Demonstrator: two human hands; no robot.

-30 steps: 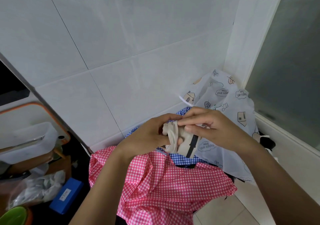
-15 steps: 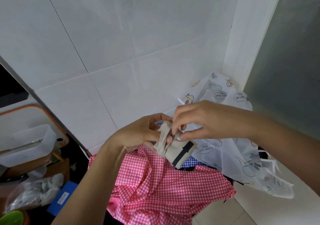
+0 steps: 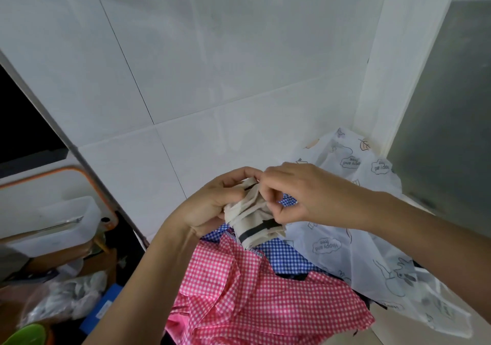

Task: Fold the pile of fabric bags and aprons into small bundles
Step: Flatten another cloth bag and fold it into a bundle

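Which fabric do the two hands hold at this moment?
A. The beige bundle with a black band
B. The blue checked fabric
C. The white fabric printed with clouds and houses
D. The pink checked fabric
A: the left hand and the right hand both grip the beige bundle, which hangs above the pink checked fabric of the pile.

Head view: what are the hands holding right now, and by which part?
A beige fabric bundle. The left hand grips its upper left side; the right hand pinches fabric at its top.
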